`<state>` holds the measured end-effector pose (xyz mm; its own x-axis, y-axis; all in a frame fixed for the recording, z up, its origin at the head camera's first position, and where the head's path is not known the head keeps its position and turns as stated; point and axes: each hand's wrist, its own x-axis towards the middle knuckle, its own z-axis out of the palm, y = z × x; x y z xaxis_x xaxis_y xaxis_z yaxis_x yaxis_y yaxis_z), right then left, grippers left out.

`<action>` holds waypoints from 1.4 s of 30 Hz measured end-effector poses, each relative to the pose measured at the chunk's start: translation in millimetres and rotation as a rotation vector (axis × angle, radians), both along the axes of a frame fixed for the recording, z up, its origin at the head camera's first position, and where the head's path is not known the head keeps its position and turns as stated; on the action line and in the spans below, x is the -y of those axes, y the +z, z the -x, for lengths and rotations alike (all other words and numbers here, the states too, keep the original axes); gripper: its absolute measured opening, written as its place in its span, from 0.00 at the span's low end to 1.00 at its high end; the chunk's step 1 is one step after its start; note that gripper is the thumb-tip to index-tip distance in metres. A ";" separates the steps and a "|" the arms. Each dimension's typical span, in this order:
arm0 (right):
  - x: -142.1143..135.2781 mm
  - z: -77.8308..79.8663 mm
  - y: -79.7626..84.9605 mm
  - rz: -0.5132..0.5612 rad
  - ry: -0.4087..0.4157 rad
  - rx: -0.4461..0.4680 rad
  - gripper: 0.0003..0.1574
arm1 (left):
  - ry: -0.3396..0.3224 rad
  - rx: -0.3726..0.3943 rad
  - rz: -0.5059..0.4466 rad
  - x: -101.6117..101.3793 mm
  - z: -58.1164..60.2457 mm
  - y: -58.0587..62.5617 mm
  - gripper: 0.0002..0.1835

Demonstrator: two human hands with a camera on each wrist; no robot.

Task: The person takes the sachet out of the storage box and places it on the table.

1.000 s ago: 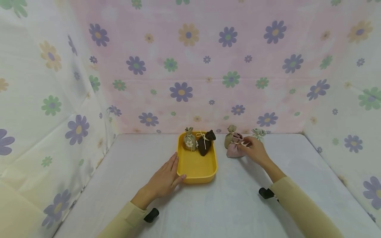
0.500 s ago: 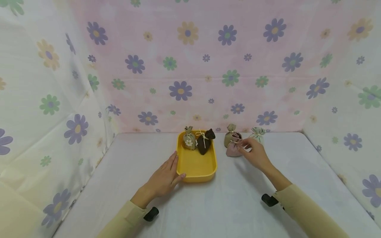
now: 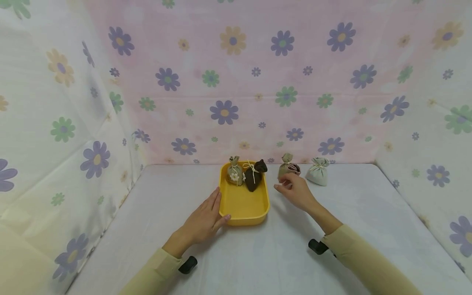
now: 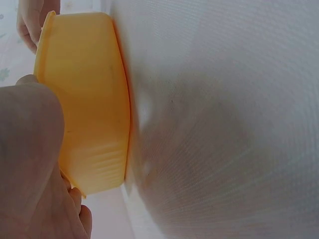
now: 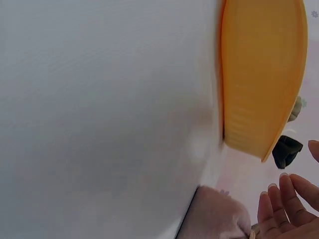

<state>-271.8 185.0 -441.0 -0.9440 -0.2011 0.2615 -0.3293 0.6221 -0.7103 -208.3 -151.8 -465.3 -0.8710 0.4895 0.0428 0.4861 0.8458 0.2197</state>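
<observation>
My left hand (image 3: 200, 221) rests along the left side of a yellow tray (image 3: 245, 211), fingers straight and thumb at the front rim. Inside the tray's back end are a brown pouch with white flowers (image 3: 234, 175) and a dark brown pouch (image 3: 252, 180) tied with pale string. My right hand (image 3: 299, 193) hovers right of the tray with its fingers loosely bent and nothing between them. It hides most of a pink pouch in the head view; the right wrist view shows the pink pouch (image 5: 214, 216) on the table beside my fingers (image 5: 289, 199).
Behind the pink pouch stands a tan pouch (image 3: 286, 164). Farther right sits a pale green pouch (image 3: 318, 174) with a pale tie. A white cloth covers the table (image 3: 236, 258), and flowered cloth walls (image 3: 225, 82) rise at the back and both sides.
My right hand has left the pink pouch's tied neck and moved left, in front of that pouch. The pale green pouch is now uncovered. My left hand and the tray stay put.
</observation>
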 end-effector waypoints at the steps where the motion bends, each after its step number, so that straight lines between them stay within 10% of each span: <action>1: 4.1 2.1 0.2 0.003 0.001 -0.001 0.21 | 0.001 0.000 0.002 0.2 0.2 0.0 0.49; 42: 86.0 68.7 -7.0 -0.008 -0.144 0.066 0.14 | 0.015 -0.010 0.029 0.1 -0.4 -3.2 0.51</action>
<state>-340.4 99.0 -448.0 -0.9783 -0.0644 0.1968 -0.1891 0.6650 -0.7225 -207.9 -151.9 -468.5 -0.8780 0.4772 0.0378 0.4751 0.8592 0.1899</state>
